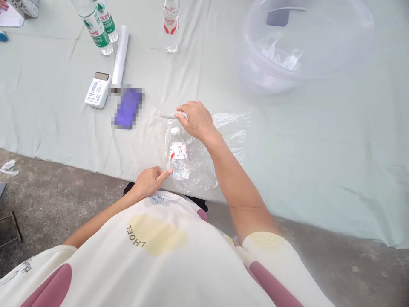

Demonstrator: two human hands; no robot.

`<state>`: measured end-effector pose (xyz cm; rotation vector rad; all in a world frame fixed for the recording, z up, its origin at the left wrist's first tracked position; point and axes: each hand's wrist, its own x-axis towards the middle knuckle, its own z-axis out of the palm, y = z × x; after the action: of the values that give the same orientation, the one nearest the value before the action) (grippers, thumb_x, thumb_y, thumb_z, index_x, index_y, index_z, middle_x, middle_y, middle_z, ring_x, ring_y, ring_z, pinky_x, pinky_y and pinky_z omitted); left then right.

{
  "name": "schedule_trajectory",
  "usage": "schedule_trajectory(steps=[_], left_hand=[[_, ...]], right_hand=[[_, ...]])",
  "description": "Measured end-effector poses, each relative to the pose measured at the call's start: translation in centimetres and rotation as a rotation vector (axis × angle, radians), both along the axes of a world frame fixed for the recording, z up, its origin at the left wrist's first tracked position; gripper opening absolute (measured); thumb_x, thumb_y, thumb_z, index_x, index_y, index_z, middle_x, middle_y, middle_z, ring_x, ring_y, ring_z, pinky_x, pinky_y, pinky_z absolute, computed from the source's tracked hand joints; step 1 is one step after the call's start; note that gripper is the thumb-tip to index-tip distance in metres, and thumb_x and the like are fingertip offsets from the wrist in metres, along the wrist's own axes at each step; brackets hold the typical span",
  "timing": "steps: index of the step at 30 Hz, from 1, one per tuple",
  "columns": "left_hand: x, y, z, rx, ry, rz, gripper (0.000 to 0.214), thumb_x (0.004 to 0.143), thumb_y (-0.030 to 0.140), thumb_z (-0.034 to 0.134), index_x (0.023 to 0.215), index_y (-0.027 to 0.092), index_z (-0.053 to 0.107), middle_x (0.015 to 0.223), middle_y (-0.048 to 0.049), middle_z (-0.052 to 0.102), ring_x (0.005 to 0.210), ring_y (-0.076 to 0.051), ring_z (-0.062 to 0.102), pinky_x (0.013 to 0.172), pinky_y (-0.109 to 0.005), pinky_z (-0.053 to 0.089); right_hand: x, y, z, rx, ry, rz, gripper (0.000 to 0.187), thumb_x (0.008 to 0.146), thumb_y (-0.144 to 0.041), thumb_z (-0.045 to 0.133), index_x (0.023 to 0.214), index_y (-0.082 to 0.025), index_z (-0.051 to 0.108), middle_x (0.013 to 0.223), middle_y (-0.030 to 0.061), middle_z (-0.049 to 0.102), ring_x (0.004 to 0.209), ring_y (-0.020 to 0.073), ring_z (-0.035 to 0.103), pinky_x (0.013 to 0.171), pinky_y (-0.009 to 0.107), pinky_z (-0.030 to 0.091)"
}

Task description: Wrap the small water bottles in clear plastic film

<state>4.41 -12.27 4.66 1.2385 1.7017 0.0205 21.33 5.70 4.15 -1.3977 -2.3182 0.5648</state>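
Note:
A small clear water bottle (180,155) with a white cap and a red-and-white label lies on a crinkled sheet of clear plastic film (207,160). Its cap points away from me. My right hand (198,121) hovers over the film's far side, beyond the cap, thumb and forefinger curved with a gap between them. At the near left corner of the film is my left hand (149,181), its thumb stretched toward the bottle's base and touching or almost touching it. The left fingers are partly hidden behind the hand.
A large translucent basin (306,81) holding crumpled clear plastic stands at the back right. Another bottle (171,25) stands at the back. To the left are two green-labelled bottles (96,32), a white roll (120,57), a white device (98,90) and a blurred purple item (128,108). The cloth-covered table's edge (79,165) is near me.

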Motion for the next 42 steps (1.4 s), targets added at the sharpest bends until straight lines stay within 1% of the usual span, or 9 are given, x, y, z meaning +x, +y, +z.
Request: schedule_trajectory(steps=[4,7,10,16,20,24,29,34,42], left_hand=[[-0.3,-0.5,-0.5,-0.15,-0.153,0.04,0.066,0.082,0.08,0.037,0.074,0.018,0.061,0.059,-0.0038,0.065,0.047,-0.015,0.055,0.051,-0.028,0.041],[0.1,-0.2,-1.0,-0.186,-0.226,0.053,0.057,0.078,0.073,0.051,0.069,0.018,0.06,0.056,-0.0022,0.063,0.044,-0.012,0.051,0.047,-0.026,0.037],[0.7,0.2,-1.4,-0.195,-0.371,0.106,0.043,0.075,0.06,0.061,0.066,0.018,0.055,0.06,-0.0001,0.063,0.043,-0.009,0.048,0.042,-0.023,0.028],[1.0,0.2,-1.6,-0.126,-0.522,0.142,0.033,0.074,0.05,0.063,0.068,0.018,0.053,0.064,0.0011,0.061,0.051,-0.009,0.052,0.044,-0.02,0.03],[1.0,-0.1,-1.3,-0.131,-0.431,0.144,0.035,0.076,0.053,0.061,0.071,0.019,0.055,0.063,0.0019,0.058,0.057,-0.011,0.055,0.047,-0.02,0.038],[1.4,-0.4,-1.4,-0.106,-0.415,0.163,0.043,0.071,0.06,0.067,0.069,0.021,0.05,0.07,0.0006,0.06,0.073,-0.017,0.063,0.05,-0.023,0.046],[2.2,-0.1,-1.4,0.041,-0.272,0.108,0.046,0.074,0.059,0.065,0.061,0.021,0.042,0.06,0.0021,0.055,0.057,-0.013,0.053,0.049,-0.024,0.039],[2.1,0.4,-0.4,0.183,-0.096,0.015,0.044,0.076,0.051,0.063,0.058,0.022,0.035,0.052,0.0055,0.038,0.053,-0.011,0.038,0.051,-0.025,0.028],[0.2,3.4,1.4,0.331,0.258,-0.096,0.029,0.078,0.045,0.058,0.068,0.023,0.044,0.062,0.0011,0.057,0.062,-0.017,0.054,0.059,-0.028,0.031]], right_hand=[[-3.4,2.7,-0.5,-0.177,-0.277,0.028,0.045,0.086,-0.06,0.059,0.084,-0.017,0.071,0.087,0.0136,0.069,0.097,0.0338,0.061,0.089,0.052,0.045],[-4.5,3.9,-0.1,-0.331,-0.372,0.086,0.021,0.079,-0.039,0.073,0.078,-0.018,0.069,0.083,0.0083,0.068,0.086,0.0263,0.062,0.083,0.043,0.046],[-4.1,4.2,0.8,-0.427,-0.234,0.187,0.003,0.078,-0.021,0.07,0.076,-0.02,0.068,0.086,0.0039,0.067,0.08,0.0194,0.059,0.073,0.034,0.044],[-0.8,3.8,1.7,-0.44,0.098,0.252,0.01,0.081,-0.026,0.067,0.073,-0.02,0.066,0.074,0.0004,0.058,0.073,0.0154,0.052,0.069,0.031,0.038],[0.9,3.4,1.2,-0.482,0.146,0.249,0.01,0.08,-0.03,0.068,0.075,-0.021,0.067,0.075,-0.0002,0.06,0.072,0.0144,0.05,0.067,0.029,0.036],[2.1,2.9,1.0,-0.55,0.093,0.349,0.011,0.08,-0.032,0.069,0.087,-0.024,0.072,0.079,-0.0011,0.062,0.075,0.0141,0.053,0.069,0.028,0.037],[3.1,2.3,1.0,-0.602,0.048,0.332,0.035,0.08,-0.041,0.069,0.113,-0.029,0.07,0.08,-0.0008,0.064,0.073,0.0165,0.058,0.069,0.029,0.04],[3.8,1.4,0.1,-0.654,-0.018,0.229,0.026,0.081,-0.048,0.066,0.089,-0.024,0.072,0.071,0.0008,0.063,0.069,0.018,0.058,0.066,0.03,0.041],[4.9,1.7,-1.3,-0.655,0.318,0.059,0.019,0.079,-0.041,0.068,0.082,-0.022,0.064,0.078,0.0011,0.066,0.077,0.0182,0.06,0.071,0.03,0.046]])
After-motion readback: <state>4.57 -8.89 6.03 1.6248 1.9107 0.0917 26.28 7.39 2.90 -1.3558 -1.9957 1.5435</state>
